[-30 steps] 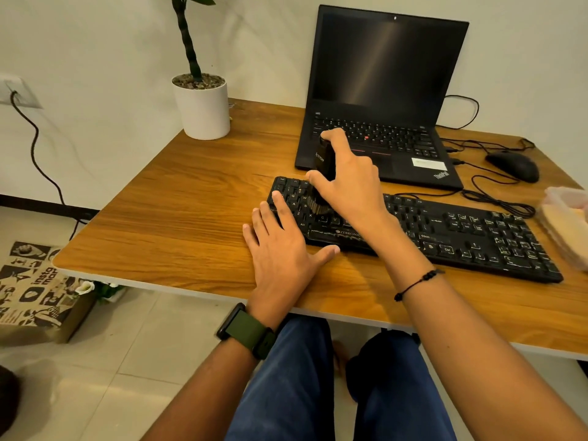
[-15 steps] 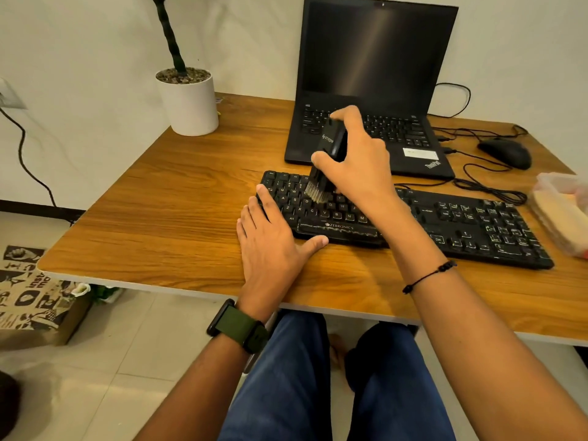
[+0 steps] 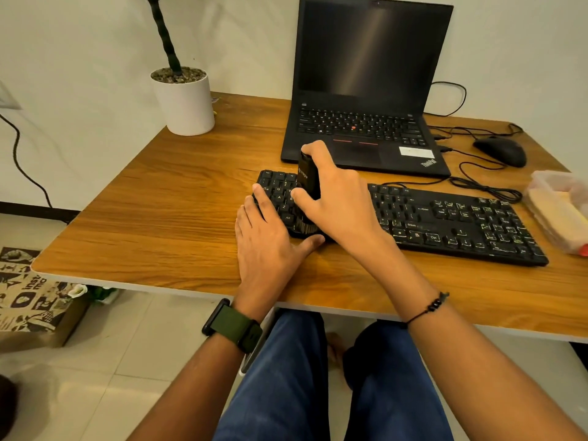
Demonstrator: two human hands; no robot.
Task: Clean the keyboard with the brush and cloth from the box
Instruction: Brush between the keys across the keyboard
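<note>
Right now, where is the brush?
In the head view, the brush stands on the keyboard's left end, held by the right hand, beside the left hand.

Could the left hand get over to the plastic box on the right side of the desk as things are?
Probably not easily: the left hand lies flat at the keyboard's left end, and the right hand, gripping the brush, crosses its path to the box.

1. Keyboard (image 3: 445, 224): black, full-size, with pale worn legends; it lies flat near the front of the desk, its right end angled toward the front edge.
2. Brush (image 3: 307, 186): black upright body with a small logo; pale-tipped bristles point down onto the keyboard's left keys.
3. Box (image 3: 560, 211): translucent plastic, at the right edge, holding a pale yellow cloth (image 3: 555, 214).
</note>
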